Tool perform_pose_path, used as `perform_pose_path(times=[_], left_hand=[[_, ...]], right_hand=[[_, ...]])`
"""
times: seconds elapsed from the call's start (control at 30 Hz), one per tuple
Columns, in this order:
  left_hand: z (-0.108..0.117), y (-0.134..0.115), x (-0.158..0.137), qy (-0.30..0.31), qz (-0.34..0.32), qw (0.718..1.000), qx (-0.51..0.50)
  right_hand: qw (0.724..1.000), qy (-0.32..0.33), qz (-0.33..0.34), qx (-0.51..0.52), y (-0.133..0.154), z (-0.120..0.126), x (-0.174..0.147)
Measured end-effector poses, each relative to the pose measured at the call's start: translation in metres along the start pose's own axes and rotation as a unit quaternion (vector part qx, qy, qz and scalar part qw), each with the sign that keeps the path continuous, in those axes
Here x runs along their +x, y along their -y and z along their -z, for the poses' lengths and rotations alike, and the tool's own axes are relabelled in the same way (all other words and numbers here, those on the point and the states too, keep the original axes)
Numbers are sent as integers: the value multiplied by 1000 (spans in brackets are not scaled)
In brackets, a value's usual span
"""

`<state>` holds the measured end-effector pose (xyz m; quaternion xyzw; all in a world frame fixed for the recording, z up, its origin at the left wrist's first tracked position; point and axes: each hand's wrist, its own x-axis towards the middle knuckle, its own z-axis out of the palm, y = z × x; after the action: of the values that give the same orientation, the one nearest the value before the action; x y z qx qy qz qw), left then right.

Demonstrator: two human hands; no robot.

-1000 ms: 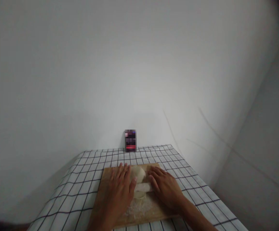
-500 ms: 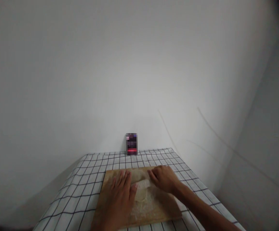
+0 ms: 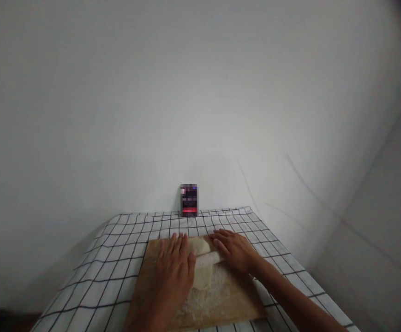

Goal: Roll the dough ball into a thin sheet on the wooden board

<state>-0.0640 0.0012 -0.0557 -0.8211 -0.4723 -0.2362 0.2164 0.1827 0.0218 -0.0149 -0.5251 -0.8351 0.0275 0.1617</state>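
A pale, floury rolling pin (image 3: 207, 259) lies slantwise across a flattened piece of dough (image 3: 203, 278). The dough shows both beyond the pin and on its near side. My left hand (image 3: 175, 273) rests flat over the left end of the pin, fingers stretched forward and apart. Over the pin's right end lies my right hand (image 3: 235, 250), palm down, its fingers reaching forward. Both ends of the pin are hidden beneath the hands. Under everything is a wooden board (image 3: 233, 306) dusted with flour.
A black-and-white checked cloth (image 3: 99, 276) covers the table around the board. Against the wall (image 3: 200, 101) at the table's far edge stands a dark, phone-like rectangle (image 3: 189, 201), its face pixelated.
My right hand's fingers have uncurled from a more closed grip and now stretch forward. More of the dough shows beyond the pin. The view has tilted slightly.
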Motion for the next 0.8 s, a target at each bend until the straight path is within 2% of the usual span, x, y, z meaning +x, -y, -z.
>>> perform_pose_path(times=[0.17, 0.3, 0.37, 0.47, 0.53, 0.63, 0.7, 0.8], left_hand=[[3, -7, -6, -40, -7, 999, -2], [8, -16, -24, -77, -11, 997, -16], [15, -19, -33, -65, -21, 997, -29], [31, -19, -34, 12, -33, 997, -73], [44, -16, -20, 79, 2, 991, -109], [62, -14, 20, 149, 80, 974, -148], [67, -17, 50, 182, 84, 971, -134], [61, -26, 81, 219, 64, 965, -126]], right_hand=[[999, -45, -13, 2, 5, -12, -30], [998, -61, -17, 16, 17, -14, -58], [997, -73, -11, 30, 22, -14, -70], [994, -89, -8, 65, 28, -12, -81], [992, -94, -22, 86, 32, -11, -84], [989, -98, -36, 108, 33, -9, -84], [987, -97, -23, 124, 32, -8, -85], [984, -98, -4, 148, 29, -9, -88]])
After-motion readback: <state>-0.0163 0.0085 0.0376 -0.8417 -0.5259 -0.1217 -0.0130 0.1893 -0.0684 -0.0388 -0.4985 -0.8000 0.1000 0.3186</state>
